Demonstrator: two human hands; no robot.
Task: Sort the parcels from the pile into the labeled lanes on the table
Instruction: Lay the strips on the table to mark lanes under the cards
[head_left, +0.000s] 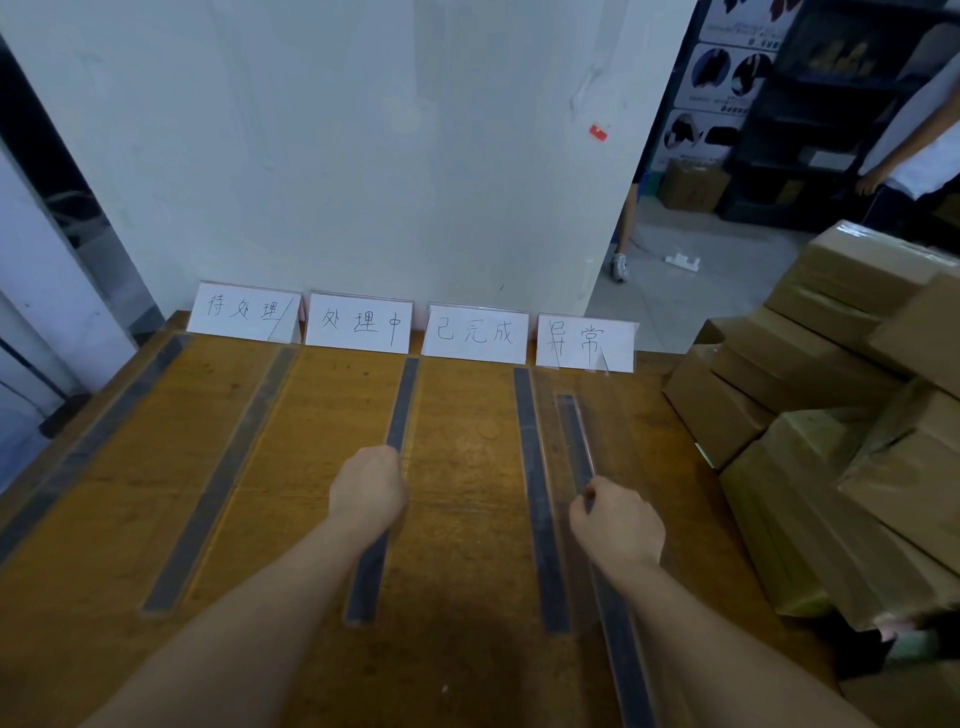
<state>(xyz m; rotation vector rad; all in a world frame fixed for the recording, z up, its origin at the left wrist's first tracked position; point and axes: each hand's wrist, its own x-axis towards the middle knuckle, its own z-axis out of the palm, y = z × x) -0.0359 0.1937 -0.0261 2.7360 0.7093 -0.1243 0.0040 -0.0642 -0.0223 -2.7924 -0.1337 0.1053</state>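
Showed a wooden counter (130, 519) with four handwritten label cards (358, 322) propped along its far edge, upper middle of the frame, and dark divider strips running toward the lower edge. Clenched the left hand (369, 488) over the centre strip (408, 395), near its mid-length. Pinched a loose strip (574, 431) between thumb and fingers of the right hand (615, 525); lay askew there, just beside the neighbouring strip (530, 441), below the rightmost card. Found the parcels (831, 415) stacked in a pile at the right of the frame, apart from every lane, with none yet sorted.

Judged the hazards as follows. Could have left the rightmost lane skewed or pinched if set down off-parallel, so that a carton straddled two labels. Could have dragged the centre strip sideways under the clenched hand, narrowing an adjacent lane. Could have toppled the tilted cartons at the pile's near side with an elbow on a reach to the right. Could not tell whether any strip was stuck down.
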